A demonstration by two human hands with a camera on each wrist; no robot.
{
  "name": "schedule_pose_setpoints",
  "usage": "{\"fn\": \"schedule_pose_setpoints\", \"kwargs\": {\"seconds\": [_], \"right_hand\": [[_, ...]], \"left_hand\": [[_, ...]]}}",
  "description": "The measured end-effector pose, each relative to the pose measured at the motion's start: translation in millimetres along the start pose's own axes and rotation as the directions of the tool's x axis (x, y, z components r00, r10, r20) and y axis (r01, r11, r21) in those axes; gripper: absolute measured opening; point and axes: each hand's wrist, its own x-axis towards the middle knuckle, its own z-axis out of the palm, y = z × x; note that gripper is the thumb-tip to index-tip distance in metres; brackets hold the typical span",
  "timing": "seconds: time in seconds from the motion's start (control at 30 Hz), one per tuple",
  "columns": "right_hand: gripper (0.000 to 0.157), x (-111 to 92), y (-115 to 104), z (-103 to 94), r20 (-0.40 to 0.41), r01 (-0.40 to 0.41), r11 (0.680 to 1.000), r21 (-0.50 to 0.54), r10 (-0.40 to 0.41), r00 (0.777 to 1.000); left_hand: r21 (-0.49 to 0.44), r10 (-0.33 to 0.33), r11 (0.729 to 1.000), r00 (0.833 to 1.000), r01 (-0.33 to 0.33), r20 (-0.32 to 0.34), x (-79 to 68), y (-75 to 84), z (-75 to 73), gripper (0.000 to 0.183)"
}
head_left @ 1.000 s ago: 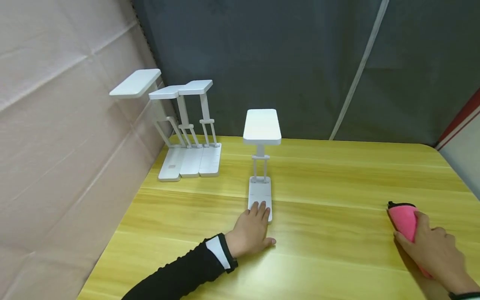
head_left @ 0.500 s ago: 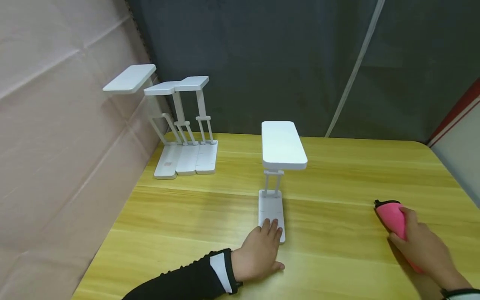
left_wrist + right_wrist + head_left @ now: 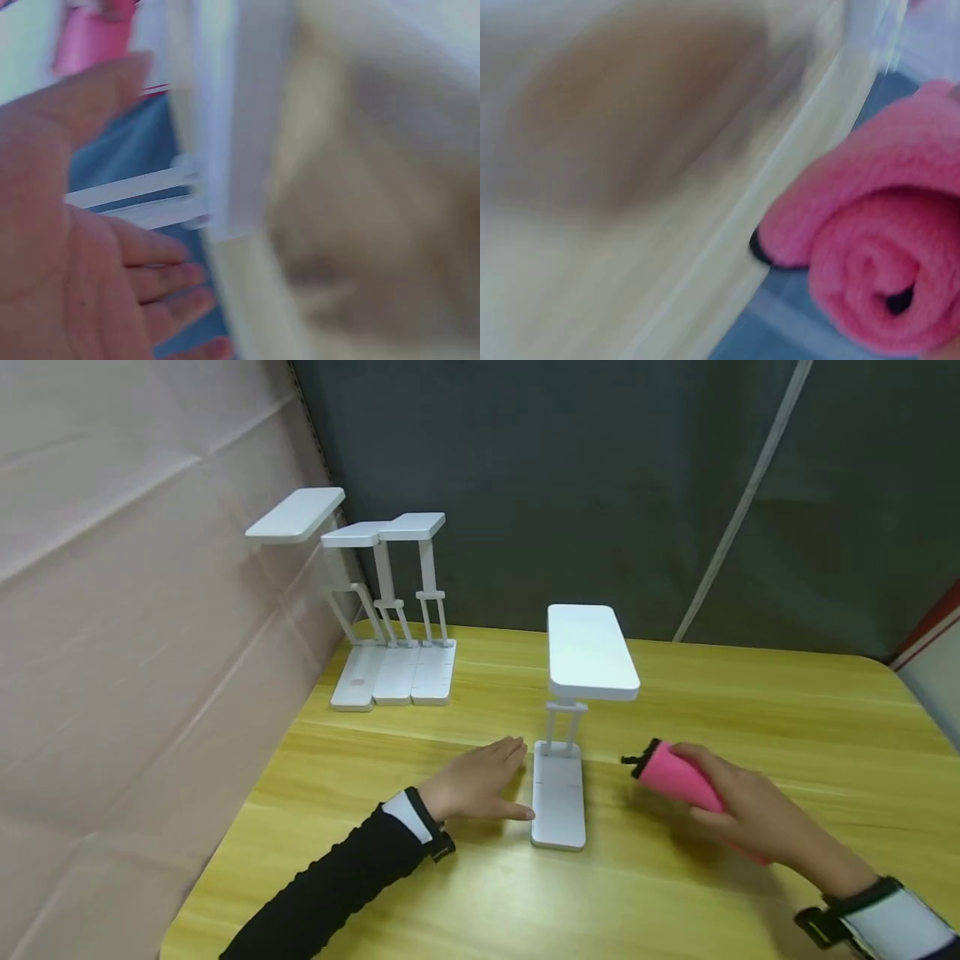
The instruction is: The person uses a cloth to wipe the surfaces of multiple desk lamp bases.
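While right grip clasps fuzzy pink cloth roll | left grip lies empty, fingers extended, beside white flat-topped stand; bracing base advisable

Looks like a screened-off booth, home or office can't tell: wood-grain bench, dark sheet with pale strip behind, creased pale fabric along left.

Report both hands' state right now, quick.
Left hand: open, holding nothing, beside the white folding stand.
Right hand: closed, holding the rolled pink cloth.
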Motion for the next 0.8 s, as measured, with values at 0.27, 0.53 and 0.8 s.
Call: {"fn": "schedule_pose_setpoints", "kwargs": {"seconds": [0.27, 0.53, 0.8], "right_hand": [[0.069, 67, -36, 36.5, 0.088, 0.281, 0.958, -0.058, -0.275, 0.957], [0.077, 69, -33, 64.4, 0.172, 0.199, 0.975, -0.096, -0.181, 0.968], [0.079, 62, -38, 68.6, 0.145, 0.187, 0.981, -0.055, -0.178, 0.973]], "left_hand": [[-0.072, -0.006, 0.997, 1.000, 0.007, 0.013, 22.0, -4.1, 24.8, 0.121], [-0.026, -0.016, 1.000, 0.999, 0.017, 0.050, 22.3, -0.4, 25.9, 0.123], [-0.005, -0.023, 1.000, 0.998, 0.024, 0.051, 23.8, -2.5, 22.1, 0.123]]}}
